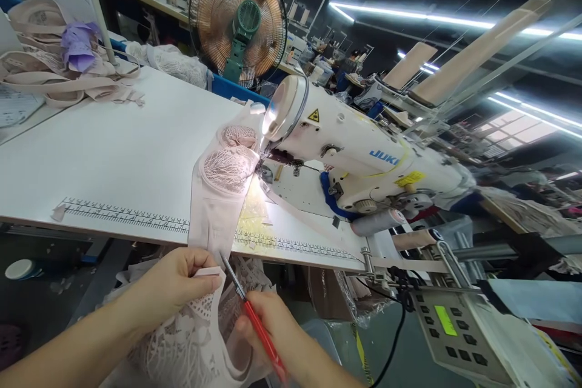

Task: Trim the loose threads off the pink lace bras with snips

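White table [113,151]; on it a sewing machine [350,133], lace bra [227,170], ruler strip [127,214]

The person has two hands in view, one left hand [179,282] and one right hand [273,330], and one red-handled cutting tool [264,334]. There is one table [136,139] in front, with two stretches of ruler markings [127,216] and two lace cups [228,168]; the lace fabric [179,348] below is too bunched to count. Also counted: one fan [248,15], one foremost sewing machine [359,145], one green screen [445,320], one warning triangle [314,115], one purple cloth [80,47].
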Motion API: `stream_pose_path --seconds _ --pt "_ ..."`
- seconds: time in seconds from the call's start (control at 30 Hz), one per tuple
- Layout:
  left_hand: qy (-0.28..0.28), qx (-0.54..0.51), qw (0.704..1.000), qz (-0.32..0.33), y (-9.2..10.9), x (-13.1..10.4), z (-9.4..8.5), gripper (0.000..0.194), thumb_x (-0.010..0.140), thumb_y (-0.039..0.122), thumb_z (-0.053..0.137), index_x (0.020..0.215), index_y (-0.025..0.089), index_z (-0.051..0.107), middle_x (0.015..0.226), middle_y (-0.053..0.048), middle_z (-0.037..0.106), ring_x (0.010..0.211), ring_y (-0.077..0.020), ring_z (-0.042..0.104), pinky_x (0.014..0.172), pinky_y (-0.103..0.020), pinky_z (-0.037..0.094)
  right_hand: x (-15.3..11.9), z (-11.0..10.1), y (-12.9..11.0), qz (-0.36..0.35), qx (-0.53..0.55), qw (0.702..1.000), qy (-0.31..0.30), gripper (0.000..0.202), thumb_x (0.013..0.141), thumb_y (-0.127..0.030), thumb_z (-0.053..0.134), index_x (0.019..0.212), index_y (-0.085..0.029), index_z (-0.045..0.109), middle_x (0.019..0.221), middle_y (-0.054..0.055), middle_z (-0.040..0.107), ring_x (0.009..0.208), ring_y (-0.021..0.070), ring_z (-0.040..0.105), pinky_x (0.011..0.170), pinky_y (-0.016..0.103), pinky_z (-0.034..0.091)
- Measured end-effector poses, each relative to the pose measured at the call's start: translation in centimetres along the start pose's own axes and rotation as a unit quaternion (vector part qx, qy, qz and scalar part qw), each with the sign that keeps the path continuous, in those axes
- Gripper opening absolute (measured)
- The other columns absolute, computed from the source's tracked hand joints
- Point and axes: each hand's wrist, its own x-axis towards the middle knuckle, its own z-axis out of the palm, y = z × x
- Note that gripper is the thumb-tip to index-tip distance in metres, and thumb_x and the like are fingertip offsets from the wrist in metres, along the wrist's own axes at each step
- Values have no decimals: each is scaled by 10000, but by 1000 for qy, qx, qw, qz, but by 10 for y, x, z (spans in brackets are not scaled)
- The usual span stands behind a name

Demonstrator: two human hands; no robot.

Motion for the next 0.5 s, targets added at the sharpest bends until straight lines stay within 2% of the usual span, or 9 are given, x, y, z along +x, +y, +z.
stream_pose_path --seconds 0.1,0.17,0.23,0.37,0.43,0.5 --pt "15 25 1000 12 0 -4 -3 291 740 413 606 626 180 475 556 73 340 528 -103 251 519 -242 176 -2 -4 -9 5 -10 999 49 421 790 -537 532 615 -201 350 571 -47 357 514 96 315 469 228 257" --pt "22 24 999 20 -2 -6 -7 290 757 413 604 635 180 480 571 68 355 536 -105 273 526 -241 198 -6 -6 -18 -13 -22 995 93 372 751 -500 586 643 -196 401 608 -37 402 542 108 361 497 231 297" --pt "32 18 999 26 -5 -9 -10 306 763 427 616 638 181 484 579 65 371 539 -106 301 530 -238 220 -11 -5 -27 -43 -32 993 110 282 732 -434 619 699 -186 490 658 -16 473 584 127 433 534 235 343" --pt "67 7 997 26 -7 -18 -16 306 744 462 668 712 177 562 624 51 457 560 -108 379 537 -224 275 -18 7 -33 -146 -48 983 103 196 698 -365 625 685 -191 536 650 2 541 580 140 479 555 240 365" --pt "71 3 997 21 -6 -24 -18 293 746 458 680 756 178 591 718 22 557 601 -122 456 567 -230 334 -20 15 -33 -148 -73 982 95 194 683 -328 625 643 -196 488 622 -4 521 555 132 441 527 236 331" --pt "56 -14 998 10 -6 -28 -21 277 758 439 682 775 182 580 871 -23 643 663 -150 536 612 -255 393 -21 23 -31 -106 -109 985 86 214 647 -259 622 615 -204 418 600 -14 481 535 124 382 494 234 279"
